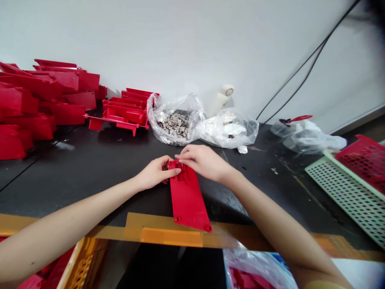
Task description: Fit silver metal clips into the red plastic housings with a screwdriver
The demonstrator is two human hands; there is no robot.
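Red plate [188, 200] stretches from the fingers [175, 172] toward the near edge of the table [144, 202]. The left hand [156, 173] grips its far end; the right hand [206, 161] bends over that end, pinching something or not, I cannot tell. Beyond the fingers lie bagged metal parts [177, 124].

Place: workshop | dark workbench [90, 160] | stacked red plastic parts [67, 82] | open bag [196, 116] of small metal pieces [176, 125]

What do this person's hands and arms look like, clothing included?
The left hand and right hand are ungloved, with no rings or bracelets visible. Both forearms are bare; a pale yellow edge at lower right may be a sleeve.
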